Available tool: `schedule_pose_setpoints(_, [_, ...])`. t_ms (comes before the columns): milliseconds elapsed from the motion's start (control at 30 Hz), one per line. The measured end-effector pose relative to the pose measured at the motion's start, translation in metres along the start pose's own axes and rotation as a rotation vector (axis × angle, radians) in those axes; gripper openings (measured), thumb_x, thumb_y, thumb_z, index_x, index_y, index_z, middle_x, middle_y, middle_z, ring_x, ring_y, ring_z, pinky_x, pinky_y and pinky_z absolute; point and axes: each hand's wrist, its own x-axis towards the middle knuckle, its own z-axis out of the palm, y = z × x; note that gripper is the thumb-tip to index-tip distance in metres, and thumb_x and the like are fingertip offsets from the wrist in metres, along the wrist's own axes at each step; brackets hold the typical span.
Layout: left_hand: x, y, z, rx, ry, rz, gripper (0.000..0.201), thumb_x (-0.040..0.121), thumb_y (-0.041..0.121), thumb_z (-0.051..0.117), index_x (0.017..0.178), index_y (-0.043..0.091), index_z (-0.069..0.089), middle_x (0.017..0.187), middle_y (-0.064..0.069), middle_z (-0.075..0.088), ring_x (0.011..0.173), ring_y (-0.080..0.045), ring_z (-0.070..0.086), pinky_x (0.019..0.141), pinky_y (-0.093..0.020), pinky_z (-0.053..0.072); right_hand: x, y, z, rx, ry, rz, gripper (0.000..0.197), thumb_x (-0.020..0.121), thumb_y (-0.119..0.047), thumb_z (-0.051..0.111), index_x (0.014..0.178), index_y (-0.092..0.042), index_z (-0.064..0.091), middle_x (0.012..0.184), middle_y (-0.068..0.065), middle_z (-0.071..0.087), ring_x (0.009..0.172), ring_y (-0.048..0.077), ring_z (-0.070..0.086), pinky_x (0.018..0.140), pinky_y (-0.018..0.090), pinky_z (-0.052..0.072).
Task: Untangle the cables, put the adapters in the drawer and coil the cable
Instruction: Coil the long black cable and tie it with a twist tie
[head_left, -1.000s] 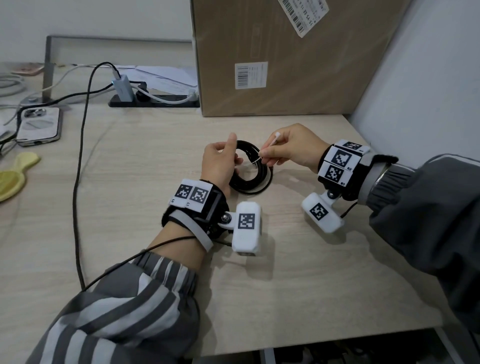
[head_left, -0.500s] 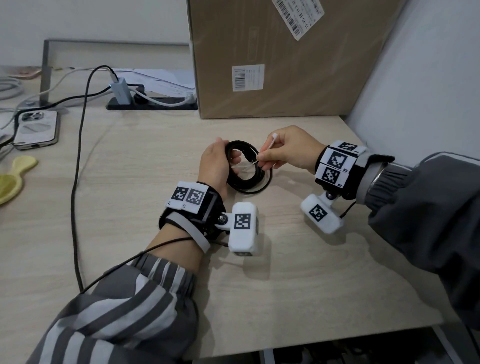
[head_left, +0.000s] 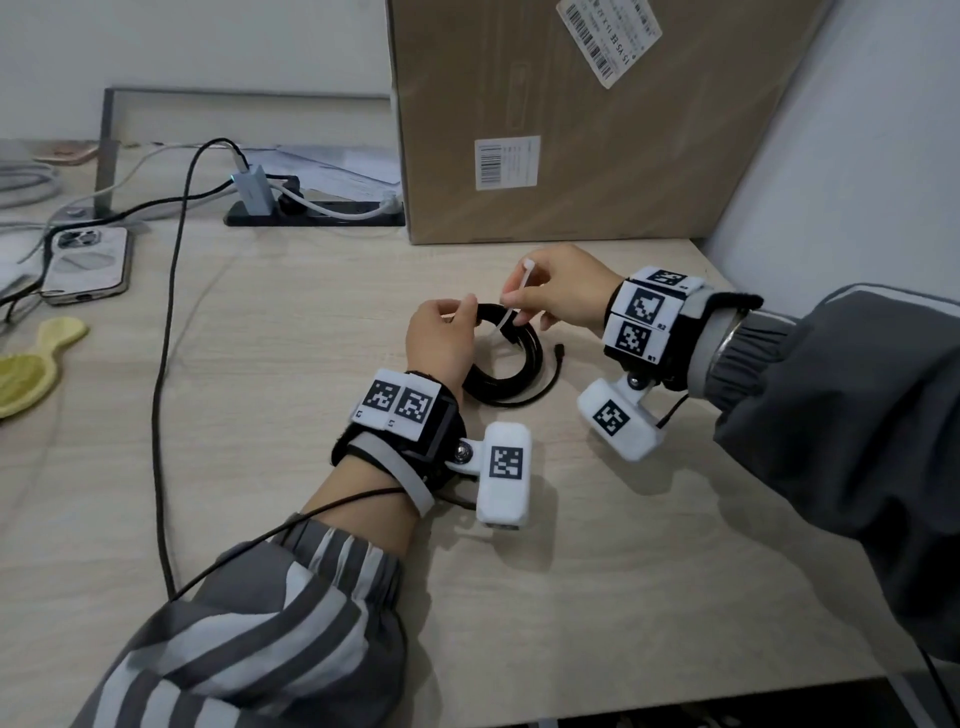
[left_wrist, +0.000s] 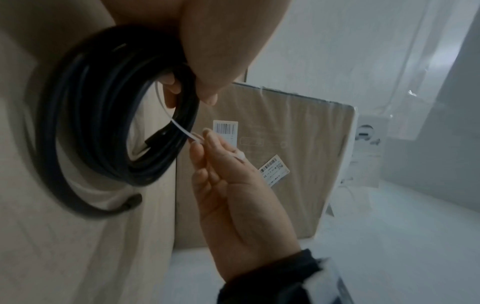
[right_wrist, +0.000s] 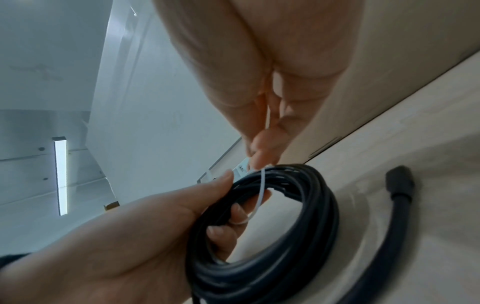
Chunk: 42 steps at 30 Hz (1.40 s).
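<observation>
A black cable (head_left: 511, 371) lies wound into a coil (left_wrist: 103, 115) on the desk, mid-right. My left hand (head_left: 441, 338) grips the coil's upper left side, thumb over it and fingers through the ring (right_wrist: 272, 236). A white cable tie (head_left: 511, 306) runs around the strands there. My right hand (head_left: 561, 296) pinches the tie (left_wrist: 189, 135) between thumb and fingertips just above the coil, and the tie's head sticks up past the hand. The cable's loose plug end (head_left: 560, 349) lies on the desk right of the coil (right_wrist: 400, 181). No adapters or drawer are in view.
A large cardboard box (head_left: 571, 119) stands right behind the hands. A power strip (head_left: 311, 213) with plugs sits left of it. A long black lead (head_left: 166, 322) crosses the desk on the left, beside a phone (head_left: 85, 265) and a yellow object (head_left: 31, 374). A wall (head_left: 857, 156) closes the right side.
The right hand has drawn the white tie upward and to the right through the coil. The left hand has shifted its hold on the coil, which now rests lower against the desk.
</observation>
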Motion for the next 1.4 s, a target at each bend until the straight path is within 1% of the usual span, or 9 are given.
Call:
schedule_pose_setpoints(200, [-0.007, 0.008, 0.0, 0.056, -0.095, 0.22, 0.03, 0.099, 0.024, 0.045, 0.094, 0.005, 0.069, 0.079, 0.002, 0.063, 0.072, -0.013, 0.055, 0.07, -0.034, 0.043, -0.009, 0.0, 0.003, 0.413, 0.095, -0.067, 0.013, 0.089, -0.003, 0.063, 0.102, -0.003, 0.062, 0.079, 0.009, 0.067, 0.068, 0.008, 0.068, 0.064, 0.017, 0.054])
schedule_pose_setpoints(333, [-0.011, 0.015, 0.0, -0.018, -0.167, 0.198, 0.039, 0.102, 0.029, 0.038, 0.132, 0.011, 0.054, 0.13, -0.003, 0.058, 0.112, -0.021, 0.057, 0.085, -0.033, 0.05, -0.011, -0.009, 0.003, 0.439, 0.147, -0.143, 0.034, 0.09, -0.006, 0.063, 0.122, -0.008, 0.053, 0.081, 0.013, 0.07, 0.069, 0.016, 0.069, 0.066, 0.024, 0.057])
schedule_pose_setpoints(433, [-0.014, 0.018, 0.0, -0.099, -0.171, 0.157, 0.039, 0.103, 0.031, 0.036, 0.134, 0.014, 0.053, 0.13, 0.002, 0.058, 0.085, -0.012, 0.056, 0.055, -0.019, 0.042, -0.011, -0.01, 0.0, 0.372, 0.186, -0.213, 0.027, 0.097, -0.01, 0.052, 0.123, -0.013, 0.058, 0.075, 0.01, 0.065, 0.06, 0.013, 0.063, 0.062, 0.023, 0.055])
schedule_pose_setpoints(500, [-0.015, 0.018, 0.0, -0.12, -0.143, 0.187, 0.038, 0.103, 0.028, 0.034, 0.127, 0.011, 0.059, 0.117, -0.001, 0.065, 0.074, -0.007, 0.053, 0.05, -0.016, 0.038, -0.012, -0.008, 0.001, 0.291, 0.189, -0.23, 0.028, 0.099, -0.011, 0.048, 0.123, -0.014, 0.061, 0.074, 0.007, 0.06, 0.059, 0.008, 0.058, 0.063, 0.022, 0.054])
schedule_pose_setpoints(600, [-0.016, 0.018, 0.002, -0.112, -0.101, 0.237, 0.039, 0.104, 0.027, 0.033, 0.14, 0.021, 0.047, 0.108, 0.004, 0.069, 0.074, -0.004, 0.056, 0.054, -0.017, 0.041, -0.016, -0.007, 0.004, 0.258, 0.167, -0.231, 0.029, 0.098, -0.011, 0.049, 0.123, -0.016, 0.062, 0.07, 0.003, 0.054, 0.061, 0.007, 0.053, 0.065, 0.021, 0.055])
schedule_pose_setpoints(733, [-0.017, 0.017, 0.001, -0.097, -0.059, 0.336, 0.039, 0.103, 0.02, 0.03, 0.14, 0.028, 0.038, 0.105, 0.004, 0.068, 0.1, -0.006, 0.066, 0.088, -0.041, 0.049, -0.015, -0.01, 0.006, 0.291, 0.183, -0.251, 0.028, 0.096, -0.008, 0.054, 0.122, -0.011, 0.063, 0.071, 0.006, 0.056, 0.063, 0.007, 0.053, 0.065, 0.022, 0.054])
schedule_pose_setpoints(900, [-0.015, 0.017, 0.001, -0.078, -0.074, 0.368, 0.03, 0.103, 0.017, 0.032, 0.123, 0.019, 0.054, 0.101, -0.009, 0.07, 0.086, -0.008, 0.069, 0.065, -0.015, 0.046, -0.014, -0.013, 0.006, 0.305, 0.215, -0.271, 0.027, 0.095, -0.008, 0.056, 0.121, -0.009, 0.064, 0.075, 0.001, 0.063, 0.06, 0.005, 0.054, 0.067, 0.025, 0.056])
schedule_pose_setpoints(1233, [-0.013, 0.017, 0.003, -0.054, -0.044, 0.429, 0.026, 0.101, 0.014, 0.04, 0.108, 0.01, 0.064, 0.089, -0.006, 0.07, 0.074, -0.005, 0.066, 0.055, -0.007, 0.04, -0.017, -0.02, 0.004, 0.181, 0.224, -0.359, 0.026, 0.095, -0.009, 0.056, 0.118, -0.008, 0.067, 0.08, -0.003, 0.053, 0.057, 0.001, 0.051, 0.067, 0.027, 0.057])
schedule_pose_setpoints(1400, [-0.014, 0.017, 0.002, -0.035, -0.039, 0.45, 0.026, 0.101, 0.013, 0.04, 0.111, 0.012, 0.064, 0.088, 0.0, 0.067, 0.075, -0.003, 0.064, 0.056, -0.006, 0.039, -0.017, -0.02, 0.003, 0.134, 0.203, -0.376, 0.024, 0.094, -0.011, 0.057, 0.115, -0.012, 0.068, 0.089, 0.01, 0.058, 0.081, 0.011, 0.06, 0.065, 0.023, 0.055])
